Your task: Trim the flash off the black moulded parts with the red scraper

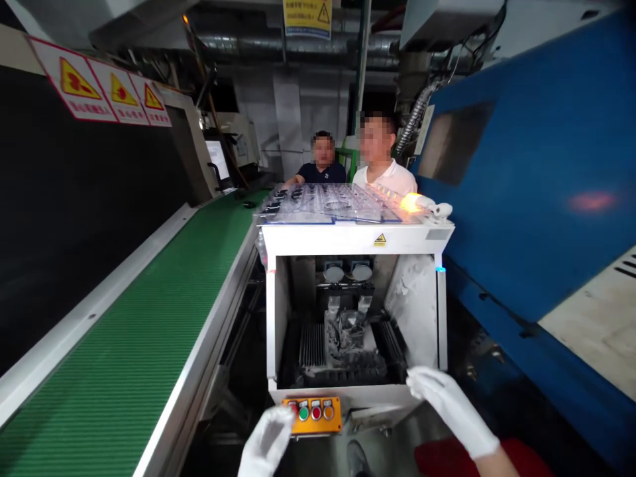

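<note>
Our left hand point(269, 438), loosely curled, overlaps the left end of the orange button panel point(318, 426); whether they touch, we cannot tell. The panel extends rightward, long axis crosswise, buttons facing us. Our right hand point(437, 391), loosely extended and empty, is farther off, beside the cabinet's point(322, 240) lower right corner.

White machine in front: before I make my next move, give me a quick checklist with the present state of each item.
1. Gloves on: ok; left hand and right hand both wear white ones.
2. Button panel fully in sight: not ok; the left hand overlaps its left end.
3. Right hand off the frame of the white machine: cannot tell; fingertips show at the opening's lower right corner.
4. View into the opening: ok; the fixture shows inside.
5. Clear plastic trays on top secured: cannot tell.
6. Amber lamp lit: ok; its meaning isn't shown.
</note>
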`<state>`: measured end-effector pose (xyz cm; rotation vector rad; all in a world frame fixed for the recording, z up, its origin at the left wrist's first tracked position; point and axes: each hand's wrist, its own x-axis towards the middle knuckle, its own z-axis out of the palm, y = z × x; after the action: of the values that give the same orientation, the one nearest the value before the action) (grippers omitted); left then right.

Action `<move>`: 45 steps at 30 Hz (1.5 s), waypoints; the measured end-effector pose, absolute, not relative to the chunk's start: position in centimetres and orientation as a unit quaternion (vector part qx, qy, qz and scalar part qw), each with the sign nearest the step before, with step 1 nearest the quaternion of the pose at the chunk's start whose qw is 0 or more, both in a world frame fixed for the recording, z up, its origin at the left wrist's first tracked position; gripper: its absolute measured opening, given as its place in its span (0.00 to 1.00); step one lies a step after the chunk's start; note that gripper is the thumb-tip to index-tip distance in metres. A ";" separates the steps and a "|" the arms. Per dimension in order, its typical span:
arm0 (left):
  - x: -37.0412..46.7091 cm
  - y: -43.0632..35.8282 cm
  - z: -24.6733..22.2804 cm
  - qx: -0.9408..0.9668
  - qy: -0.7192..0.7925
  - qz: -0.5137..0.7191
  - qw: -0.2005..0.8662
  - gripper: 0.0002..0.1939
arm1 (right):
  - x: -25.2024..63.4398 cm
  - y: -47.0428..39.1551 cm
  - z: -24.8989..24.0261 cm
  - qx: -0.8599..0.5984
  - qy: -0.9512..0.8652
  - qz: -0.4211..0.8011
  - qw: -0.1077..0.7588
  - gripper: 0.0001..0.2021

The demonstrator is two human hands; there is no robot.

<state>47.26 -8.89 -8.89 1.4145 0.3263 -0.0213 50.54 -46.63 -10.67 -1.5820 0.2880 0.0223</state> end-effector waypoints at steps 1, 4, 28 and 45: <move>49.5 -9.8 -8.9 0.651 0.133 -0.016 0.747 0.28 | 52.9 -47.7 -11.3 -0.702 0.133 0.002 0.700 0.20; 57.6 -13.4 -8.6 0.694 0.051 -0.015 0.718 0.29 | 60.0 -50.6 -12.7 -0.691 0.113 -0.018 0.713 0.24; 82.8 -23.0 -12.0 0.688 -0.164 -0.170 0.687 0.18 | 81.3 -48.4 -14.0 -0.749 -0.179 0.147 0.621 0.08; 82.1 -22.9 -5.0 0.687 -0.205 -0.044 0.695 0.10 | 82.0 -48.4 -15.0 -0.762 -0.235 0.096 0.595 0.06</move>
<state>82.11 -22.93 -5.03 1.5336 -0.4574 -0.0985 82.01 -48.37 -14.99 -1.7712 -0.5469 0.2231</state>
